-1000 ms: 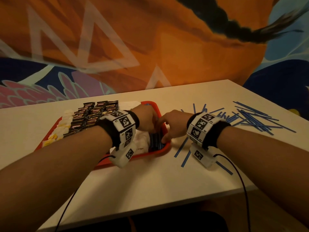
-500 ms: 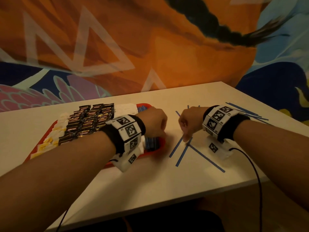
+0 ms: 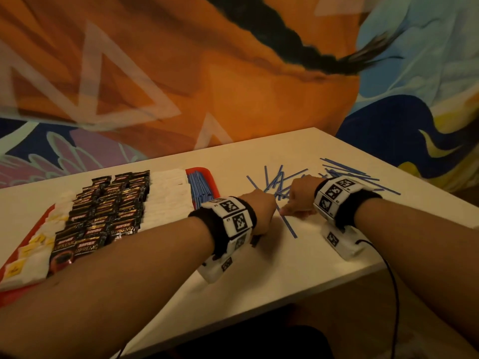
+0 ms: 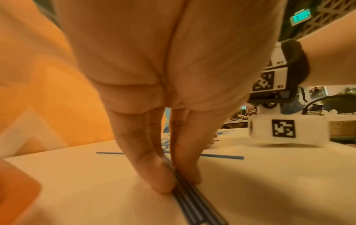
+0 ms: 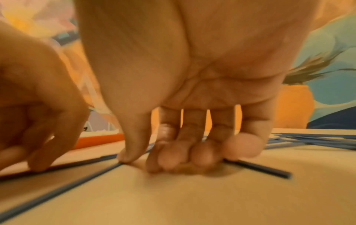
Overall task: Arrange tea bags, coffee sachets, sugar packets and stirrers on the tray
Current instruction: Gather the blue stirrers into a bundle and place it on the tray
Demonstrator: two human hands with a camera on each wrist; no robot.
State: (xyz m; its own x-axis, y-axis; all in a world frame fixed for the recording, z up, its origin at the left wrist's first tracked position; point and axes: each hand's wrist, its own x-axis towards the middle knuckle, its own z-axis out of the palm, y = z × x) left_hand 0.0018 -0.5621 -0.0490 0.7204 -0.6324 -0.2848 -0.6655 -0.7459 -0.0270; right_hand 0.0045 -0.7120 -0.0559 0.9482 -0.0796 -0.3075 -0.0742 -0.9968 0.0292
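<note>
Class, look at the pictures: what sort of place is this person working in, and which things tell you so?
Probably a café or shared public lounge, not a home: a painted mural behind the white table, a lit exit sign, and more tables with plants beyond.

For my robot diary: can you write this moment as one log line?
left hand pinches stirrer bundle | right hand gathering loose stirrers | tray partly filled

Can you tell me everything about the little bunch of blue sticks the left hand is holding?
The bunch of blue stirrers is a few thin, straight, dark blue sticks that look like plastic, lying side by side flat on the white table. The left hand pinches them between thumb and fingertips, right of the red tray. Their exact number is unclear.
</note>
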